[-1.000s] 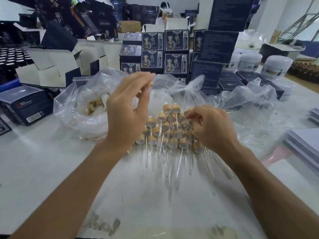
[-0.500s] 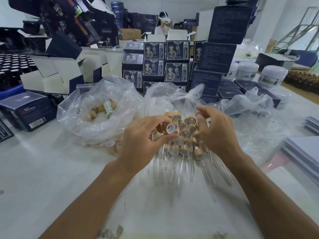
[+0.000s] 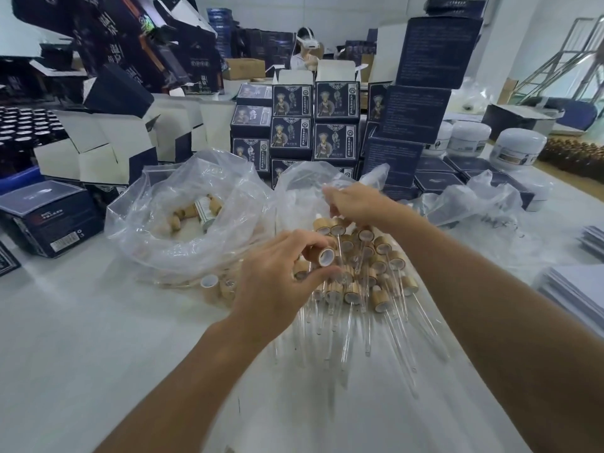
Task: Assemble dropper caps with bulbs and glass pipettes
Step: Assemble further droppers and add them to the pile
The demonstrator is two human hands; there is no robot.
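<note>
— How far has this person got, do you reckon?

— A fair way. Just under and beyond both hands lies a heap of finished droppers [image 3: 362,282], bamboo collars bunched together and glass stems fanning back toward the wrists. I don't count them; they overlap too much.

— And what's in hand?

— The left hand [image 3: 277,276] pinches one bamboo cap [image 3: 324,256] between curled fingers and thumb, its white-lined opening turned toward the person. No pipette in it yet, so that one is only part done.

— The right?

— The right hand [image 3: 354,204] reaches past the heap into the clear bag [image 3: 304,188] beyond it, fingers bent. I think it is picking out a pipette, but against the plastic I can't tell whether it holds anything.

— Much left?

— Some, I'd judge. Left of the left hand a second plastic bag [image 3: 183,230] holds loose caps, and a few bare caps [image 3: 215,286] lie on the table beside that hand.
</note>
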